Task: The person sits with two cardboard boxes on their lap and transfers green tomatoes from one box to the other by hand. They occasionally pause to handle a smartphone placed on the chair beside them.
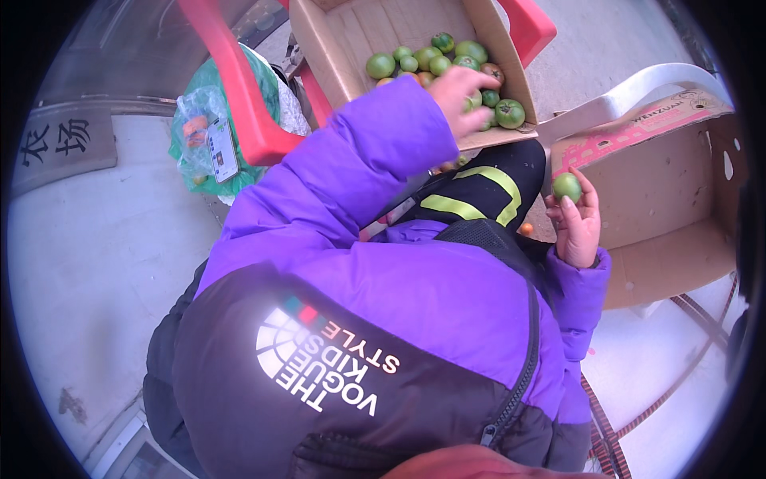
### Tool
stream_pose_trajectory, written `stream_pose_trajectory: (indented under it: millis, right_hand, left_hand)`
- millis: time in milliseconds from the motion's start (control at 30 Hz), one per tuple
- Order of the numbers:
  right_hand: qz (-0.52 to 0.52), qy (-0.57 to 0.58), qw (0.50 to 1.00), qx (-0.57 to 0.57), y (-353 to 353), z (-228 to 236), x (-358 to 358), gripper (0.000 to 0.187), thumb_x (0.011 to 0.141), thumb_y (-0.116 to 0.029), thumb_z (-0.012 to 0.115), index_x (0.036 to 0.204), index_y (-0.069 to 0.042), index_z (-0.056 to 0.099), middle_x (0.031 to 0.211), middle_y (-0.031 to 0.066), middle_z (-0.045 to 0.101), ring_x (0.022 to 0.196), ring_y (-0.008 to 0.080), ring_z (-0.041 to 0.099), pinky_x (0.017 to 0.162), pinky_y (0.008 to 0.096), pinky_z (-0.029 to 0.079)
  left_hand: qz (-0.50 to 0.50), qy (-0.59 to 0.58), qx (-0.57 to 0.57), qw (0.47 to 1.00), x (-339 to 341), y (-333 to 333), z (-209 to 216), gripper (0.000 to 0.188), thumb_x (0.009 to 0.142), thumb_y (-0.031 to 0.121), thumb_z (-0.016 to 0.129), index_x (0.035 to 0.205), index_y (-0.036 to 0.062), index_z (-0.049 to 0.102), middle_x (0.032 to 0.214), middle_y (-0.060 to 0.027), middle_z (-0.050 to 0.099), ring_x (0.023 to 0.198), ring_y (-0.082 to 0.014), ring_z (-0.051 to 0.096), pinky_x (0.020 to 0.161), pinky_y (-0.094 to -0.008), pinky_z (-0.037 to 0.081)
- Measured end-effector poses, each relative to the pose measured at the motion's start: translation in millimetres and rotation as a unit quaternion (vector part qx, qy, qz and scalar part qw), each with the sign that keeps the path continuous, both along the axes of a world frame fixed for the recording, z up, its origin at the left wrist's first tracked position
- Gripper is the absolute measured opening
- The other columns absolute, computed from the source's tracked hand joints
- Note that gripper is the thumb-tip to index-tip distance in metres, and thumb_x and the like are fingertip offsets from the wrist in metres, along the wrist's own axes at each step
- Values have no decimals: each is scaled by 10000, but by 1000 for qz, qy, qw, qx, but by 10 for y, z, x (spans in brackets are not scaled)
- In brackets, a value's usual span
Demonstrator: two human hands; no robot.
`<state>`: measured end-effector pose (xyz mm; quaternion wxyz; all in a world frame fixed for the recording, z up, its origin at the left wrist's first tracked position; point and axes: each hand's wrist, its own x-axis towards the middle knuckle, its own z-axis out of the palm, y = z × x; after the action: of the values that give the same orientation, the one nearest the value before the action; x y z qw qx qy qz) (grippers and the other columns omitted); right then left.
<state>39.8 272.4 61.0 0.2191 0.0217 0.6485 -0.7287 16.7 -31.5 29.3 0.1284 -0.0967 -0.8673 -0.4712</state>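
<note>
A cardboard box (343, 48) at the top holds several tomatoes, mostly green with a few reddish ones. My left hand (457, 102) reaches over the box's near side, its fingers and thumb curled around a green tomato (472, 100) among the others. At the right, my right hand (578, 227) is raised and closed on another green tomato (567, 188), gripped in the fingertips. The right hand is beside a second cardboard box (654, 180) with a pink printed flap; its visible inside shows bare brown walls.
The first box rests by a red plastic chair (239, 96). A white plastic chair arm (654, 84) curves behind the second box. To the left, a phone (223, 149) lies on green plastic bags (187, 164). A small orange tomato (526, 229) is below my right hand.
</note>
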Motion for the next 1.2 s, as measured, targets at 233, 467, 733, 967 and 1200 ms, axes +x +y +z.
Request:
stream_pose_trajectory:
  millis: [233, 467, 733, 967, 1200]
  right_hand:
    - [-163, 6, 977, 134, 519, -716, -140, 531, 923, -103, 605, 1374, 40, 363, 1195, 136, 530, 964, 189, 612, 807, 284, 510]
    - [-151, -21, 976, 154, 660, -1017, -186, 584, 918, -103, 613, 1408, 42, 330, 1182, 120, 539, 983, 189, 610, 798, 275, 504]
    - [-143, -21, 978, 149, 641, -982, -175, 590, 925, -92, 603, 1427, 31, 318, 1173, 110, 548, 990, 183, 608, 793, 268, 501]
    - [-165, -23, 983, 81, 638, -1014, -177, 535, 911, -30, 623, 1395, 1, 399, 1064, 88, 587, 831, 128, 620, 615, 176, 481]
    - [-134, -10, 984, 118, 658, -1013, -184, 558, 922, -46, 599, 1415, 16, 346, 1129, 109, 565, 939, 158, 600, 743, 235, 489]
  left_hand:
    - [201, -118, -340, 911, 21, -717, -539, 364, 829, 297, 652, 1126, 94, 598, 1136, -177, 574, 1014, -341, 590, 869, -454, 476]
    - [188, -135, -378, 897, -12, -631, -548, 334, 853, 303, 614, 1101, 84, 574, 1066, -185, 573, 992, -338, 580, 825, -468, 485]
    - [187, -109, -388, 896, 10, -630, -563, 302, 836, 279, 624, 1073, 97, 583, 1028, -169, 581, 967, -323, 586, 802, -462, 488]
    - [186, -107, -401, 890, 14, -635, -553, 263, 914, 324, 555, 1061, 108, 592, 981, -160, 592, 922, -320, 596, 779, -462, 488]
    - [190, -104, -410, 886, 16, -627, -570, 287, 946, 358, 521, 1060, 104, 591, 982, -157, 595, 925, -318, 599, 779, -466, 489]
